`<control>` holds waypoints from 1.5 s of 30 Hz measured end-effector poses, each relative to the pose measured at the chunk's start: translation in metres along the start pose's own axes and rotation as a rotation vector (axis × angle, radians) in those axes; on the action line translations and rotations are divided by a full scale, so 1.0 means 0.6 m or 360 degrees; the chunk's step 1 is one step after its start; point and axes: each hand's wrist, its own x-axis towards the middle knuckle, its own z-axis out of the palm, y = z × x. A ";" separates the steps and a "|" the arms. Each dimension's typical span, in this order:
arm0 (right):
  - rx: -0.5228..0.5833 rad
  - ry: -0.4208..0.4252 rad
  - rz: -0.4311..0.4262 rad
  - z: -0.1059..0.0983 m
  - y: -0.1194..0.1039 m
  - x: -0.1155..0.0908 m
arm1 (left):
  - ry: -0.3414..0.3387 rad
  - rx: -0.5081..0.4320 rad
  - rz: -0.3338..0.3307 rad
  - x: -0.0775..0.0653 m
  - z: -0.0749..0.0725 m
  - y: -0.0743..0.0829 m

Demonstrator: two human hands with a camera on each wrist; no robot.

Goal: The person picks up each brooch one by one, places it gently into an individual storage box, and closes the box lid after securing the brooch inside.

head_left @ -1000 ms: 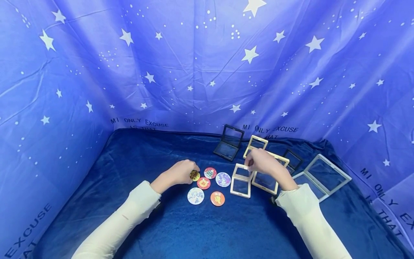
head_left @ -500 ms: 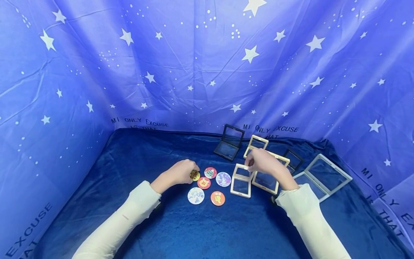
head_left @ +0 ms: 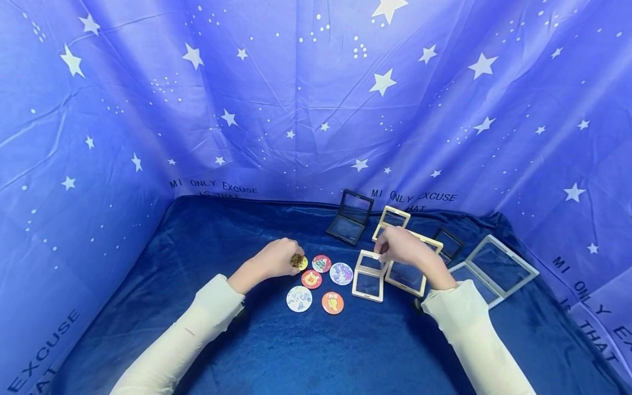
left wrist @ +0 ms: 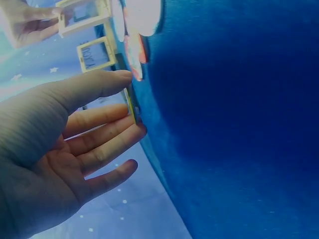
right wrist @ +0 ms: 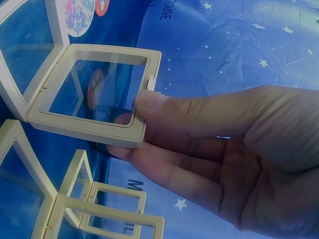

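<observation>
My left hand pinches a yellow round badge with a dark pattern between thumb and fingertips. In the left wrist view that badge shows nearly edge-on. Beside it on the blue cloth lie a Christmas-tree badge, a red badge, a purple badge, a white-and-blue badge and an orange thumb badge. My right hand grips the raised upper panel of a small cream hinged display frame; its clear windows show in the right wrist view.
More hinged frames stand unfolded around my right hand: a black one behind, a small cream one, a larger cream one, a dark one and a grey one. A starry curtain encloses the cloth-covered surface.
My left hand has shifted slightly away from me with the yellow badge, which now sits a little farther from the red one. The right hand keeps its grip in place.
</observation>
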 end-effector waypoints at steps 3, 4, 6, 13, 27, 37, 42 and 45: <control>0.0013 -0.0016 -0.0011 -0.002 0.000 -0.001 | 0.0015 0.0001 0.0027 0.003 -0.002 0.005; 0.0017 -0.0019 -0.0011 -0.002 0.000 -0.001 | 0.0019 0.0007 0.0038 0.005 -0.002 0.007; 0.0022 -0.0029 -0.0015 -0.003 0.001 -0.002 | 0.0023 0.0015 0.0064 0.008 -0.002 0.010; 0.0027 -0.0045 -0.0007 -0.006 0.002 -0.001 | 0.0026 0.0040 0.0127 0.014 -0.009 0.031; 0.0002 -0.0030 -0.0073 -0.005 0.005 0.000 | 0.0053 0.0087 0.0280 0.038 -0.014 0.071; 0.0010 -0.0032 -0.0043 -0.007 0.006 0.002 | -0.0014 0.0129 0.0322 0.057 -0.014 0.111; 0.0026 -0.0043 -0.0042 -0.006 0.006 0.004 | -0.0017 0.0189 0.0386 0.068 -0.007 0.130; 0.0037 -0.0046 -0.0053 -0.005 0.005 0.004 | -0.0028 0.0197 0.0408 0.076 0.001 0.141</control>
